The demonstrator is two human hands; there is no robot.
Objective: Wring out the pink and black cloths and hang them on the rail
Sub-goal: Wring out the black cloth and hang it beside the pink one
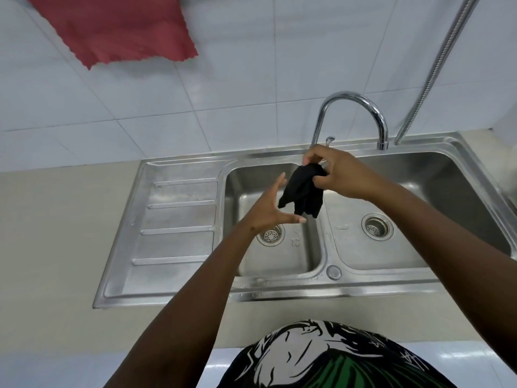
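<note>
A black cloth (303, 193) hangs crumpled above the left sink bowl (279, 256). My right hand (340, 175) pinches its top edge. Just left of the cloth, my left hand (270, 210) is spread open, thumb and fingers apart, and grips nothing. The pink cloth (120, 29) hangs spread against the tiled wall at the top left; whatever holds it lies beyond the frame's top edge.
A steel double sink (391, 284) with a ribbed drainboard (173, 233) on its left sits in a beige counter. A curved chrome tap (361, 103) arches behind my hands. A metal hose (439, 68) runs up the wall at right.
</note>
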